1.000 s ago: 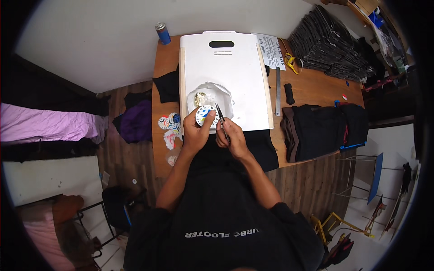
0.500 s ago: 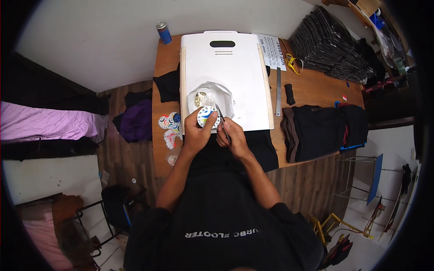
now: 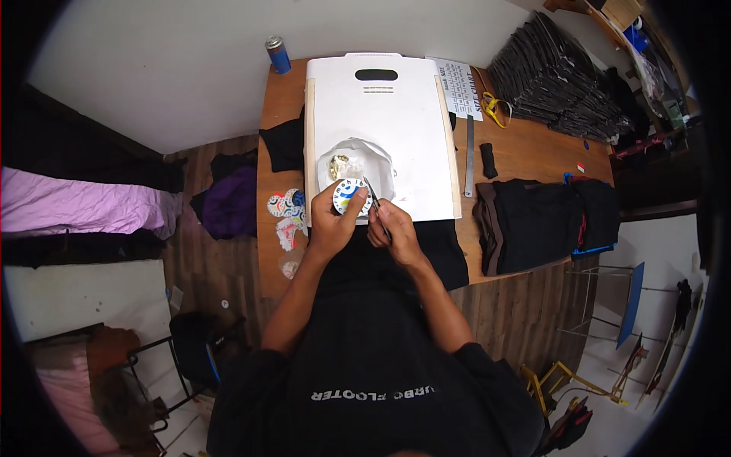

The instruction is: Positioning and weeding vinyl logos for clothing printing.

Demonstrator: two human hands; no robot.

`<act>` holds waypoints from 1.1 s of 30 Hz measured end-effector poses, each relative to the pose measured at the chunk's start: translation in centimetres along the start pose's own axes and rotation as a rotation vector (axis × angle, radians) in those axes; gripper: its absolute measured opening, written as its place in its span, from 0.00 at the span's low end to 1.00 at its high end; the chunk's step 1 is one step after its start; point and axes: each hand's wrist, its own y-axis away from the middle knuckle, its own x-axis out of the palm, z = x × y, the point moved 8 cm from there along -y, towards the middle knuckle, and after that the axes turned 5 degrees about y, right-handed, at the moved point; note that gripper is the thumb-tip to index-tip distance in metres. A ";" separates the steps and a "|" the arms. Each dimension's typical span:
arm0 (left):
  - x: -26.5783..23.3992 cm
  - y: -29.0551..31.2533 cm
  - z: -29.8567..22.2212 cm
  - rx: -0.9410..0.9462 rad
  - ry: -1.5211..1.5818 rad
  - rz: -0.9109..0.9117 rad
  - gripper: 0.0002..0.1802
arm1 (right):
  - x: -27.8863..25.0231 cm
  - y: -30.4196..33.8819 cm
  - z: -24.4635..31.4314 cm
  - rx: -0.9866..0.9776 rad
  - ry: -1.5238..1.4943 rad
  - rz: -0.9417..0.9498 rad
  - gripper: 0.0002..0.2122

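Observation:
My left hand point(image 3: 333, 221) pinches a round white printed cutout point(image 3: 349, 196) with blue and yellow marks, held over the near edge of the white board point(image 3: 411, 152). In my right hand point(image 3: 397, 236) is a pair of slim dark scissors point(image 3: 375, 204), its pointed blades up against the cutout's right edge. The fingers partly hide its handles. Just beyond the hands, a crumpled white plastic bag point(image 3: 381, 164) lies open on the board, with a gold-coloured piece point(image 3: 337, 165) and whitish scraps inside. Left of the board lie similar round cutouts point(image 3: 282, 203) and trimmed scraps point(image 3: 288, 234).
On the wooden table point(image 3: 449, 247) are a blue can point(image 3: 279, 57), a metal ruler point(image 3: 469, 160), a yellow cord or band point(image 3: 495, 109) and a printed sheet point(image 3: 461, 84). Folded dark garments point(image 3: 533, 221) sit at right, below tall stacked dark cloth point(image 3: 552, 80). Black cloth point(image 3: 438, 247) hangs under the board.
The scissors and my right hand have shifted very slightly beside the cutout. My left hand keeps its grip, and the rest of the table looks the same.

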 end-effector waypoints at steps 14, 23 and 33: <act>-0.3 -0.1 0.2 -0.010 -0.014 0.007 0.09 | -0.2 -0.1 -0.4 -0.013 0.021 -0.020 0.15; 0.5 -0.3 0.5 -0.035 -0.025 0.066 0.08 | -0.6 -0.8 1.1 -0.045 -0.086 -0.069 0.11; 0.9 0.5 1.4 -0.061 0.187 0.049 0.08 | -0.1 -0.7 1.7 -0.113 0.029 -0.319 0.06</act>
